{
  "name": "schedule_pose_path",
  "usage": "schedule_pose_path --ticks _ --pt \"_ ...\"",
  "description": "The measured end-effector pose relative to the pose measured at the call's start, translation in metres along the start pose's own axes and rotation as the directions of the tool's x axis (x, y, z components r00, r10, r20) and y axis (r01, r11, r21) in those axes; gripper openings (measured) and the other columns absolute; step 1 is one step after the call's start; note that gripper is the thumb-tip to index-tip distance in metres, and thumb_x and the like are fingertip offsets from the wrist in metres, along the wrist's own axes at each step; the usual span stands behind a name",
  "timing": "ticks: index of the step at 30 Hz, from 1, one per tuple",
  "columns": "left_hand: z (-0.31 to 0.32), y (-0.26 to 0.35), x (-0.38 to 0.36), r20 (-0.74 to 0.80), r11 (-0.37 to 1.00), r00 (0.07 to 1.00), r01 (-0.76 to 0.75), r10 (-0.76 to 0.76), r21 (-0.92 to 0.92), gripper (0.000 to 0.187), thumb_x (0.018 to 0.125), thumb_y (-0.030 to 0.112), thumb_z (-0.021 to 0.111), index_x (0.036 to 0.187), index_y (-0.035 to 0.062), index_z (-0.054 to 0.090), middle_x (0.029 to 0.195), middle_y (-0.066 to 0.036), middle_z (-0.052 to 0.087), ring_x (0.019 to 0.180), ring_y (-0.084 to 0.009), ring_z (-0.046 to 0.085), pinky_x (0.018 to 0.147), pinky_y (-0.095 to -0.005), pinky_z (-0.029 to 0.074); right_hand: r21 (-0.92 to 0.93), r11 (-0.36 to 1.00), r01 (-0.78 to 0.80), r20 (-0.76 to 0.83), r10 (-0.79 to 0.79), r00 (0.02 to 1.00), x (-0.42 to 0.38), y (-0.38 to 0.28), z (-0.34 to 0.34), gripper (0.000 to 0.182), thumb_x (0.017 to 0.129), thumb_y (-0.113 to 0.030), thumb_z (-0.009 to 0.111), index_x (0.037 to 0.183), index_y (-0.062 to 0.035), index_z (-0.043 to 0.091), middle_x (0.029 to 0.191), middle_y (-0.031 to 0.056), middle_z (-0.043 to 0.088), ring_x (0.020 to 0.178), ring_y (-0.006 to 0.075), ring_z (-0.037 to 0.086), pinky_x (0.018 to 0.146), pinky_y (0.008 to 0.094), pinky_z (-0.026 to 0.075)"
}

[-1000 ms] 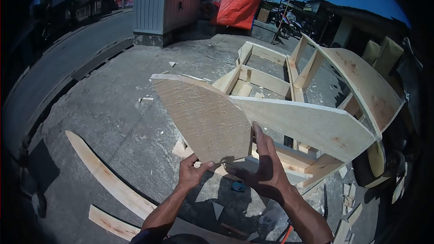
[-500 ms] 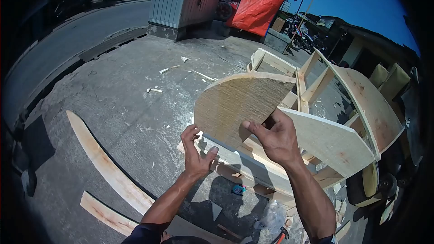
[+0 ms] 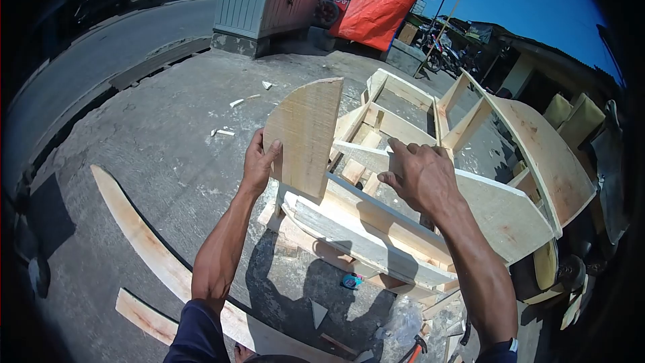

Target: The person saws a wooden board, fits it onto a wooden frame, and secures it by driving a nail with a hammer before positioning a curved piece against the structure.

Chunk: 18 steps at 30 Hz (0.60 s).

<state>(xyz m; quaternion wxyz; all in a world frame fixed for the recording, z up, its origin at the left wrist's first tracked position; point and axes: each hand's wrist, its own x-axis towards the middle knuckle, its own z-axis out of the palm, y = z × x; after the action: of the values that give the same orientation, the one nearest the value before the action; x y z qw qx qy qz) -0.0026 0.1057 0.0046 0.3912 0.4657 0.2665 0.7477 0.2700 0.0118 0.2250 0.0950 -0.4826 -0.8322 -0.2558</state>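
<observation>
My left hand (image 3: 259,161) grips the left edge of a flat wooden panel (image 3: 306,134) with one curved side, thumb on its near face. The panel stands upright above the left end of a wooden frame (image 3: 390,218). To the right, my right hand (image 3: 420,171) is over the frame, back of the hand up, at the left end of a pale board (image 3: 497,212) with a cut corner. The undersides of its fingers are hidden, so its grip cannot be made out.
Curved planks (image 3: 141,225) lie on the ground at left. A teal tape measure (image 3: 351,281), a hammer (image 3: 418,348), a plastic bag (image 3: 403,323) and offcuts lie near the frame. A large curved panel (image 3: 537,154) stands at right. Behind are a metal stall (image 3: 245,3) and red tarp (image 3: 390,0).
The curved panel has turned and shifted left, now in my left hand. My right hand has let go of it and moved up over the frame. My left hand has moved up and left.
</observation>
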Motion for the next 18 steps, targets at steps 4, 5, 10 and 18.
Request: schedule_pose_path --ticks 4,5,10,18 --pt "-0.003 -0.022 0.004 -0.081 0.988 0.996 0.031 -0.044 -0.152 0.047 0.096 0.03 0.071 0.129 0.0027 0.052 0.121 -0.009 0.063 0.113 -0.0182 0.059 0.099 -0.0344 0.046 0.091 0.995 -0.027 0.175 0.011 0.984 -0.005 0.011 0.004 0.031 0.087 -0.027 0.075 0.104 -0.0015 0.069 0.094 0.0208 0.07 0.081 0.0357 0.071 0.068 0.0476 0.057" --pt "-0.004 -0.025 0.004 -0.107 0.977 0.993 0.035 -0.058 -0.209 0.048 0.096 0.032 0.07 0.13 0.0023 0.052 0.122 -0.01 0.063 0.114 -0.0188 0.06 0.099 -0.0349 0.046 0.104 0.992 -0.065 0.185 0.045 0.982 -0.005 0.01 0.004 0.028 0.086 -0.025 0.076 0.102 -0.0022 0.069 0.093 0.0196 0.07 0.083 0.0352 0.071 0.072 0.0475 0.057" --pt "-0.01 -0.023 0.006 -0.178 0.98 0.98 0.058 -0.092 -0.19 0.046 0.1 0.03 0.065 0.135 0.0051 0.051 0.126 -0.008 0.062 0.114 -0.0171 0.06 0.097 -0.0345 0.048 0.111 0.985 -0.131 0.258 0.099 0.961 -0.005 0.011 0.003 0.033 0.085 -0.029 0.078 0.108 -0.0063 0.069 0.091 0.0137 0.068 0.083 0.0319 0.069 0.074 0.0469 0.056" --pt "0.034 -0.062 -0.034 0.16 0.95 0.936 0.309 -0.313 0.049 0.044 0.099 0.041 0.064 0.126 0.0056 0.059 0.111 -0.005 0.066 0.103 -0.0132 0.059 0.092 -0.031 0.048 0.089 0.988 -0.123 0.227 0.1 0.969 -0.005 0.007 0.003 0.036 0.085 -0.03 0.079 0.106 -0.0041 0.066 0.095 0.0161 0.069 0.086 0.0346 0.069 0.078 0.0486 0.056"
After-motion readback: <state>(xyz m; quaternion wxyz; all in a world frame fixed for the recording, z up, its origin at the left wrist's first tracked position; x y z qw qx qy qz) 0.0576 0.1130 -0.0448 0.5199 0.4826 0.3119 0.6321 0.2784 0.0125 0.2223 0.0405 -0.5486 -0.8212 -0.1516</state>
